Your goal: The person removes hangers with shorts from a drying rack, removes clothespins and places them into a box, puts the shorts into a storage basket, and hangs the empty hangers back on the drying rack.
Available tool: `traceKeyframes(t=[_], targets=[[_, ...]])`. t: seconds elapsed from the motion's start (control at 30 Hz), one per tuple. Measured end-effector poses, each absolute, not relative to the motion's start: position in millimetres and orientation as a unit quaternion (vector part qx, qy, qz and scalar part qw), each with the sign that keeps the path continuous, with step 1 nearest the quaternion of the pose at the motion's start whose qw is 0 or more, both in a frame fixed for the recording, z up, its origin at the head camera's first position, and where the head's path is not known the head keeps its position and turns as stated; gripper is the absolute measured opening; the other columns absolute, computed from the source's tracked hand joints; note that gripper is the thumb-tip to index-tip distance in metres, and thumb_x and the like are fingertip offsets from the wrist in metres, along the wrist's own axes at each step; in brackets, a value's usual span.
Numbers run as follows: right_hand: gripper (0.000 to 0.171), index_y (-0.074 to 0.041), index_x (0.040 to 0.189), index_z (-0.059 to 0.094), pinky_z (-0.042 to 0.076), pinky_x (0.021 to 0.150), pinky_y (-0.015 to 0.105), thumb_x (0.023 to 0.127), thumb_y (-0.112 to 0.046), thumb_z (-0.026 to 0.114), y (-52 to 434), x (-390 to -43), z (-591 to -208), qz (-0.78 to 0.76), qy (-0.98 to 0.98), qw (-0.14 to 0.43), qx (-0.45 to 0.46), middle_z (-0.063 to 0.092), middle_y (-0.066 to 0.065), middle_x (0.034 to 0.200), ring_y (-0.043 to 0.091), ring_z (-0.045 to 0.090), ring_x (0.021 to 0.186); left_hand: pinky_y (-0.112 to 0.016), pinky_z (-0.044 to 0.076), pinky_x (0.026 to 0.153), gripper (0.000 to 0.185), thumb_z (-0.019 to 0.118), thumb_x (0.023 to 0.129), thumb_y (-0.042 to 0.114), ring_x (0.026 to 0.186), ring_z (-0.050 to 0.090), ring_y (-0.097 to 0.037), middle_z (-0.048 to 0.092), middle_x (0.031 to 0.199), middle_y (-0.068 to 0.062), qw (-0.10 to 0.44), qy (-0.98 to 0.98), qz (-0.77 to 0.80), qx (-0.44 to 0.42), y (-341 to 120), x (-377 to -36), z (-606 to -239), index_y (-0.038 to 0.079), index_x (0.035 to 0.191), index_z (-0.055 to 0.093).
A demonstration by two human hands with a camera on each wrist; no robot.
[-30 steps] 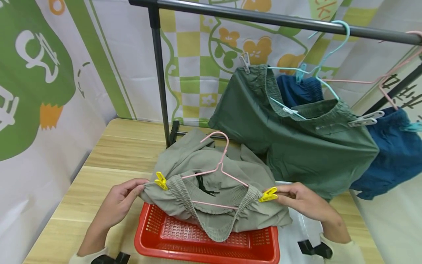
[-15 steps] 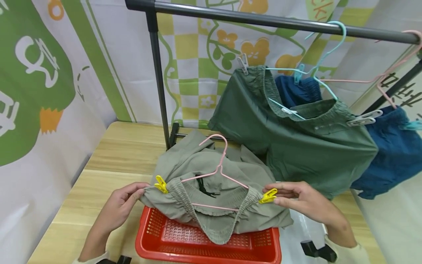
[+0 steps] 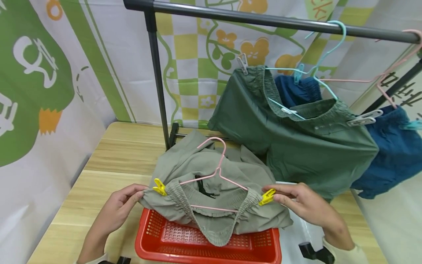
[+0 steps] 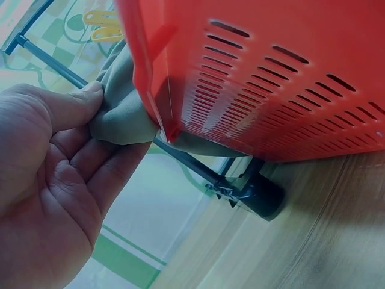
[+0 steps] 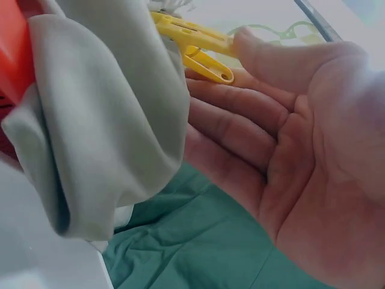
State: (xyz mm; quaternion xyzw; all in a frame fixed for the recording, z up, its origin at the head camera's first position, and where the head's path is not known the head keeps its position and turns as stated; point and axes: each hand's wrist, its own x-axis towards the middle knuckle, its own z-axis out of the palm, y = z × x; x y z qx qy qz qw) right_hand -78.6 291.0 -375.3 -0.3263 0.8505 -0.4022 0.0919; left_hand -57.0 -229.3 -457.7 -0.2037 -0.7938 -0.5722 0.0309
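While the left hand (image 3: 117, 207) pinches the khaki shorts (image 3: 214, 190) above the red basket (image 3: 211, 244) and the right hand (image 3: 301, 205) pinches the right yellow clip (image 3: 267, 197), a slack waistband may slip off the pink hanger (image 3: 214, 174).

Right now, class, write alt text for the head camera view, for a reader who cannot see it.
Two hands hold pale green shorts on a pink hanger over a red basket: the left hand pinches the fabric, the right hand pinches a yellow peg. Dark green shorts and blue shorts hang from a rail behind.
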Motion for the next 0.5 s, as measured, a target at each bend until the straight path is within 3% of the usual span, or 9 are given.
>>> traceKeyframes(t=[0.1, 0.23, 0.37, 0.5], targets=[[0.032, -0.004, 0.133, 0.068, 0.053, 0.09, 0.02, 0.102, 0.002, 0.06, 288.6, -76.6, -375.2, -0.381, 0.862, 0.058, -0.329, 0.072, 0.006, 0.122, 0.012, 0.069, 0.106, -0.02, 0.053, 0.088, 0.026, 0.049, 0.106, -0.005, 0.103, 0.068, -0.012, 0.073, 0.11, -0.006, 0.028, -0.795, -0.571, -0.202, -229.6, -56.7, -456.9, 0.003, 0.121, 0.07], [0.032, -0.003, 0.13, 0.071, 0.052, 0.091, 0.018, 0.101, 0.004, 0.061, 287.1, -75.4, -375.6, -0.377, 0.865, 0.03, -0.33, 0.074, 0.007, 0.12, 0.012, 0.069, 0.107, -0.02, 0.053, 0.089, 0.026, 0.049, 0.106, -0.004, 0.103, 0.068, -0.012, 0.073, 0.11, -0.006, 0.026, -0.796, -0.57, -0.202, -229.7, -57.1, -455.8, 0.003, 0.121, 0.07], [0.031, -0.003, 0.127, 0.072, 0.053, 0.086, 0.017, 0.1, 0.006, 0.061, 287.1, -76.5, -375.6, -0.39, 0.86, 0.025, -0.327, 0.074, 0.007, 0.117, 0.012, 0.07, 0.103, -0.021, 0.053, 0.089, 0.027, 0.049, 0.107, -0.004, 0.104, 0.068, -0.013, 0.073, 0.111, -0.006, 0.023, -0.794, -0.572, -0.204, -229.8, -57.3, -456.2, 0.004, 0.121, 0.07], [0.03, -0.005, 0.124, 0.074, 0.049, 0.067, 0.017, 0.099, 0.006, 0.062, 288.8, -77.5, -374.9, -0.392, 0.865, 0.012, -0.311, 0.076, 0.003, 0.112, 0.005, 0.065, 0.078, -0.021, 0.053, 0.089, 0.027, 0.048, 0.107, -0.004, 0.104, 0.068, -0.013, 0.073, 0.111, -0.005, 0.021, -0.793, -0.572, -0.208, -228.9, -57.6, -456.6, 0.005, 0.121, 0.069]])
